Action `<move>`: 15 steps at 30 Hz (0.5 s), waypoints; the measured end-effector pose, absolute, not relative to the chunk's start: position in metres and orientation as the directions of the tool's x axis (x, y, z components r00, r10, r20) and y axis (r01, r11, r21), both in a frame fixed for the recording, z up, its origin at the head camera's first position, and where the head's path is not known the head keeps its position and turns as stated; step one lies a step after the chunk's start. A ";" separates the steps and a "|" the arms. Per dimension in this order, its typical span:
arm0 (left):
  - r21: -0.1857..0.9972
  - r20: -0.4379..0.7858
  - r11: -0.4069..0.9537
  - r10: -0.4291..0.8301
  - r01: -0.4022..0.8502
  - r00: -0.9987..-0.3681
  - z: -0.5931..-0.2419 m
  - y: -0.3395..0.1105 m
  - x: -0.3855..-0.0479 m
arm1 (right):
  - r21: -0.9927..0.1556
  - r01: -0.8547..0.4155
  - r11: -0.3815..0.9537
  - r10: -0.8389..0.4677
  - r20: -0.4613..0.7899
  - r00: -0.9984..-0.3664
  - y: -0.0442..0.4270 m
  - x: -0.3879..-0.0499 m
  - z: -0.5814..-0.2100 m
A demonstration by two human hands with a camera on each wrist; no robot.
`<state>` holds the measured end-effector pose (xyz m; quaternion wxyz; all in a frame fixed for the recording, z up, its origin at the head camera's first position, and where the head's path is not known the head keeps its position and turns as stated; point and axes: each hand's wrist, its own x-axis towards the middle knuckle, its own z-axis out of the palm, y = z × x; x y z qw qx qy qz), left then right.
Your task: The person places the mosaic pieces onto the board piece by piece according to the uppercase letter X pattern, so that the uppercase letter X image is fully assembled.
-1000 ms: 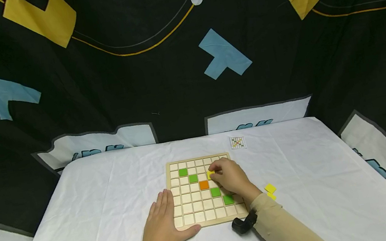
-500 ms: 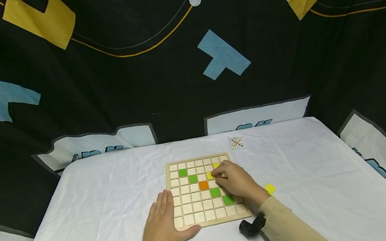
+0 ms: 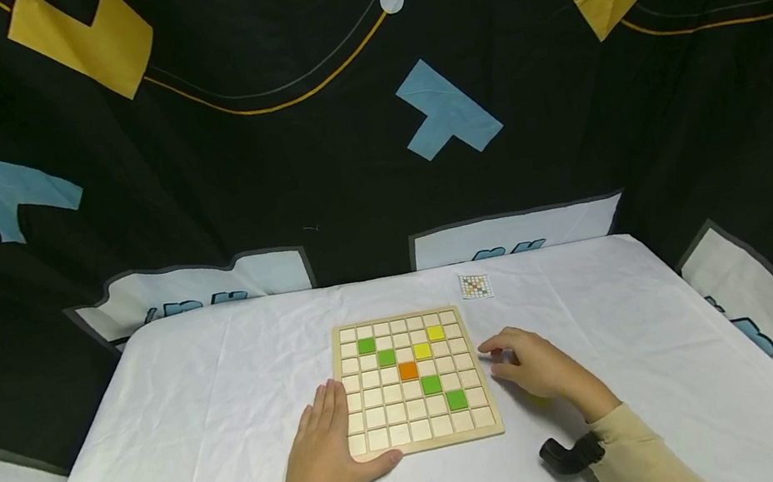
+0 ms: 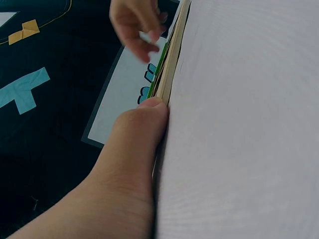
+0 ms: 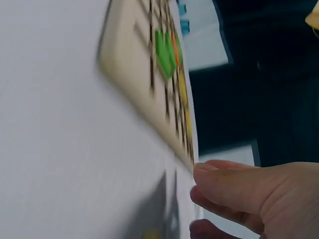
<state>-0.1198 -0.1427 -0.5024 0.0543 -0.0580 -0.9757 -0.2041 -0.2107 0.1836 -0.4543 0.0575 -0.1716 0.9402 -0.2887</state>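
A wooden grid board (image 3: 426, 444) lies on the white table. Several green tiles, one an upper-left green tile (image 3: 367, 345), an orange tile (image 3: 408, 371) and two yellow tiles, the nearer yellow tile (image 3: 422, 351) among them, sit in its squares. My left hand (image 3: 323, 462) rests at the board's left side with fingers straight, its thumb (image 4: 142, 117) against the front edge. My right hand (image 3: 538, 364) is above the cloth, right of the board, with fingers loosely bent and nothing between them. Beneath it a loose yellow piece (image 3: 539, 400) shows, mostly hidden.
A small card with a coloured grid pattern (image 3: 475, 286) lies behind the board, to its right. A black curtain (image 3: 234, 189) with blue and yellow patches hangs behind the table. A black device (image 3: 570, 454) is at my right wrist.
My right hand has let go of a yellow tile, which stays in its square, and has moved right, off the board, over the loose yellow pieces. The left hand has stayed put.
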 end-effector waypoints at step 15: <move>0.394 0.127 0.909 0.090 0.133 -0.988 -0.505 -0.143 -0.120 | -0.633 -0.218 0.743 -0.328 -0.060 -0.943 0.254 -0.195 -0.470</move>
